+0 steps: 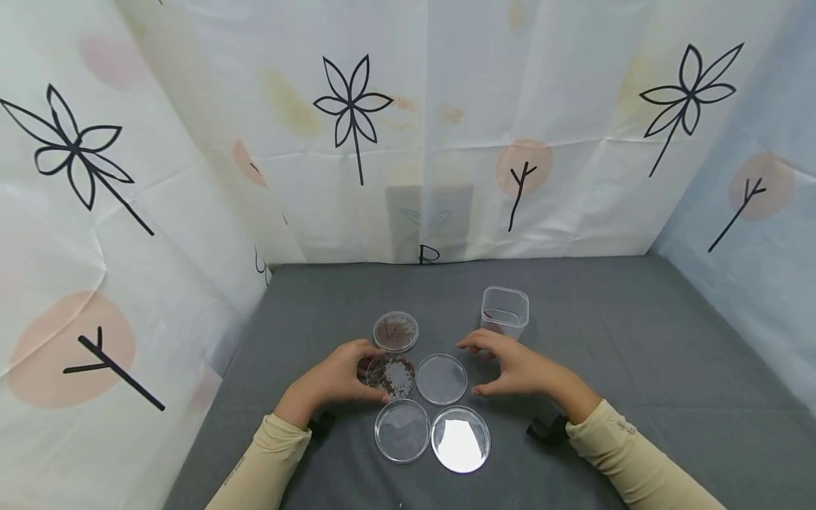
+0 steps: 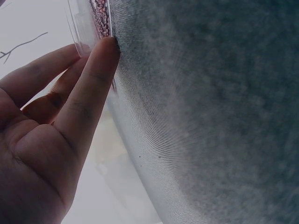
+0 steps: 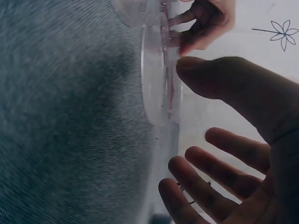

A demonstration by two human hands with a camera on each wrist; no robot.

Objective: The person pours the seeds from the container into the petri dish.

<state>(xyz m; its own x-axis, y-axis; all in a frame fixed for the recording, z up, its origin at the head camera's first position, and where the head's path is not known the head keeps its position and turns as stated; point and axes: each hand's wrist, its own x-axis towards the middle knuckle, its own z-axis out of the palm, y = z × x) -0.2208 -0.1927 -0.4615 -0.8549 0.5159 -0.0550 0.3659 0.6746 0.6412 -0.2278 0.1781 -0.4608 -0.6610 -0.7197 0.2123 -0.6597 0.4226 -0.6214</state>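
Observation:
Between thumb and fingers, my left hand (image 1: 341, 372) grips the rim of a round clear petri dish (image 1: 394, 377) with brown bits scattered in it. In the left wrist view, the left thumb (image 2: 96, 79) lies along the edge of the dish (image 2: 102, 18). My right hand (image 1: 519, 365) hovers with thumb and fingers spread and holds nothing, just right of a clear dish (image 1: 441, 380). Its loosely bent fingers also show apart in the right wrist view. Behind the gripped dish sits another dish (image 1: 396, 331) with a brown layer inside.
Two more clear dishes, a left one (image 1: 402, 431) and a right one (image 1: 460, 439) with a bright reflection, lie nearest the person. A clear square plastic tub (image 1: 505, 312) stands behind the right hand. Grey cloth (image 1: 612, 319) covers the table, and patterned white curtains (image 1: 459, 142) surround it.

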